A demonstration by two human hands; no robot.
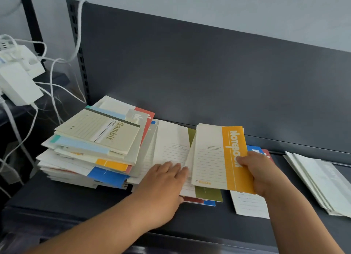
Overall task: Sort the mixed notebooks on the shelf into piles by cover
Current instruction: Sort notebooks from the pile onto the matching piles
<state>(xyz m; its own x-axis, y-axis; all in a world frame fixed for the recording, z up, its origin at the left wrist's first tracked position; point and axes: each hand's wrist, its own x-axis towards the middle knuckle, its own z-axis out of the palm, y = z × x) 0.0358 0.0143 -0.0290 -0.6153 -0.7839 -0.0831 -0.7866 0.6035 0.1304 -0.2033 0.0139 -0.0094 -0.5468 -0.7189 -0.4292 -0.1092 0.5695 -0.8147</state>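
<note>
My right grip point(264, 175) is closed on the orange-spined notebook point(212, 158), thumb across the orange band and fingers curled behind it. The book is lifted and tilted, its cover facing me. Just beneath that grip lies a small pile showing a blue cover point(253, 149) and a red cover point(266, 154) at its far edge, with a lined white cover point(250, 204) sticking out towards me.

To the left, my left grip point(163, 183) is spread open, fingers straight, pressing flat on the olive-spined notebook point(173, 145). That book tops a low pile with red and blue edges peeping out below. Further left stands the tall mixed stack point(76, 164), untidy, with a cream Gambit notebook point(100, 130) on top. Well to the right of my right grip sits a pile of pale grey notebooks point(322, 183).

All of it rests on the dark shelf point(57, 196), backed by a dark panel point(190, 73). Past the stack's left side hang white power adapters point(17, 82) and cables point(51, 79).
</note>
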